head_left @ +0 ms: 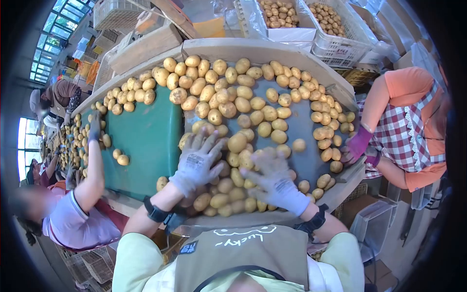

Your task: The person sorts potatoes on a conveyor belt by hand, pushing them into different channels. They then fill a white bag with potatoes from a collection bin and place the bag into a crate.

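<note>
Many potatoes (237,142) lie heaped on the sorting table in front of me. My left hand (197,163), in a pale work glove, rests on the heap with its fingers spread, touching potatoes on its left side. Across from it, my right hand (274,180), gloved the same way and a little blurred, lies over the heap's right side with fingers apart. Neither hand grips a potato. More potatoes sit between the two hands and against my edge of the table. The palms are turned down, so what lies under them is hidden.
A green belt (141,138) runs off to the left, where a co-worker in a light shirt (80,219) reaches across. At the right stands a person in a checked apron (401,131) with purple gloves. Potato-filled crates (338,48) stand behind the table's wooden rim (224,46).
</note>
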The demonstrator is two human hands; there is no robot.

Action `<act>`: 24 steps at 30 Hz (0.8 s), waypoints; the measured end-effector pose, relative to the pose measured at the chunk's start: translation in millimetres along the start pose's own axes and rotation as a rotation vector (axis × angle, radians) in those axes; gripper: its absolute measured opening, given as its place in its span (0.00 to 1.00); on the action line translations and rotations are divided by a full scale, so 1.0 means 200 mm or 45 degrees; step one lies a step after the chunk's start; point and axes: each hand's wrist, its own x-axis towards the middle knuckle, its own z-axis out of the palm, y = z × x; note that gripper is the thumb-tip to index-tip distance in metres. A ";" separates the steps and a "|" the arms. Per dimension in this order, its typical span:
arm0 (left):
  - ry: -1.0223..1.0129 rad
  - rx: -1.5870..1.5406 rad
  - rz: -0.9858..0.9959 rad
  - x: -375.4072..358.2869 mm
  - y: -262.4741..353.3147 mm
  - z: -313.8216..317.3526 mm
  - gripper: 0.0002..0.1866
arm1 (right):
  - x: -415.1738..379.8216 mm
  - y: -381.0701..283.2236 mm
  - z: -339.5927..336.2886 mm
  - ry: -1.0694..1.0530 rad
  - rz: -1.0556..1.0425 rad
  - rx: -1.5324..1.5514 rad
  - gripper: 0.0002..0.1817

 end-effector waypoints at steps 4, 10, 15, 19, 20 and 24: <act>-0.393 -0.051 0.222 -0.12 0.04 0.08 0.37 | 0.02 0.29 0.00 -0.026 0.313 -0.394 0.32; -0.372 -0.365 0.382 -0.06 0.06 0.12 0.31 | 0.07 0.20 0.07 0.061 0.071 -0.081 0.40; -0.174 -0.041 0.056 -0.10 -0.04 0.05 0.30 | -0.09 0.44 0.01 0.017 0.932 -0.582 0.42; -0.287 -0.302 0.378 -0.09 0.15 0.06 0.28 | -0.21 0.23 0.04 -0.259 0.366 -0.144 0.33; -0.288 -0.303 0.387 -0.08 0.15 0.07 0.28 | -0.25 0.26 0.06 -0.364 0.203 -0.014 0.30; -0.225 -0.715 0.193 0.06 0.10 0.02 0.21 | -0.11 0.47 -0.08 0.370 0.806 -0.265 0.27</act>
